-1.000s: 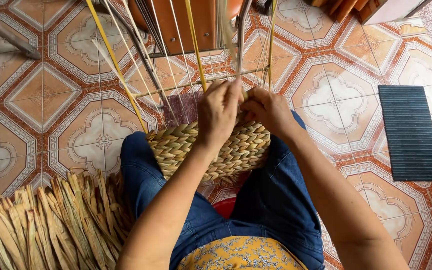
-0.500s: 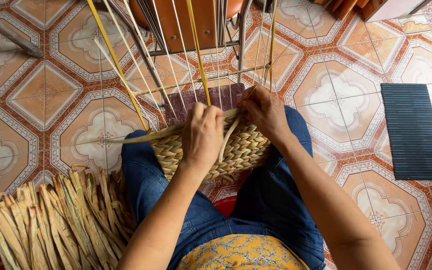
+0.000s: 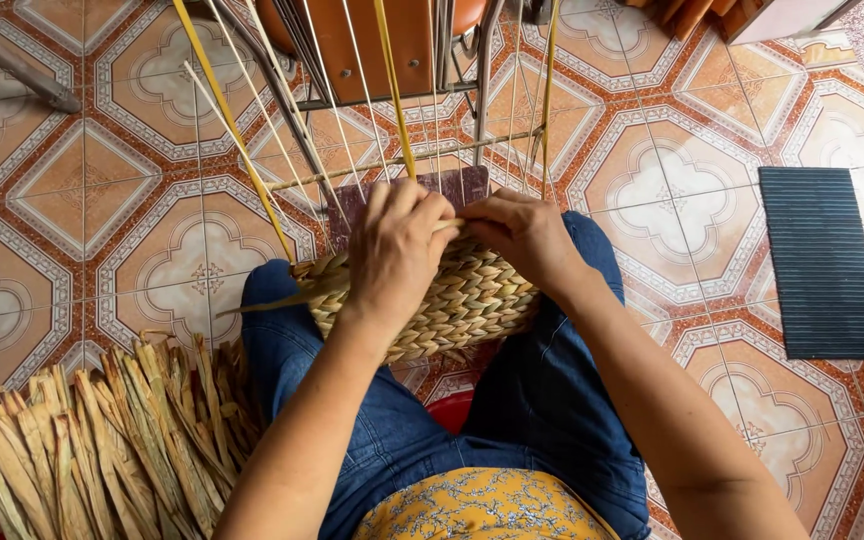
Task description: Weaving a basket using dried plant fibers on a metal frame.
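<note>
Weaving is what we have in hand: a flat panel of braided straw (image 3: 452,305) lies across our knees, its near edge on our jeans (image 3: 542,420) and its far edge up against a row of thin upright strands (image 3: 392,90) that rise toward the orange chair (image 3: 372,40) beyond. Our left hand (image 3: 397,250) rests on top of the panel with its fingers curled down over the far edge, pinching a pale straw strip (image 3: 272,300) whose loose tail sticks out to the left. Our right hand (image 3: 522,235) sits just beside it, fingers bent and closed on the same far edge; whether it grips a strip of its own or only pins the weave, we cannot tell, since the fingertips are hidden.

Judging from how things lie, several rows are already woven tight and make up the broad band on our lap. Much seems left: the uprights stand bare for most of their length above the finished band, and the yellow stakes (image 3: 222,110) slanting off to the far left carry no weave at all. A thick bundle of dried straw (image 3: 92,450) lies on the tiled floor (image 3: 72,200) near our left knee, barely used. A dark ribbed mat (image 3: 822,260) sits well apart on the right.
</note>
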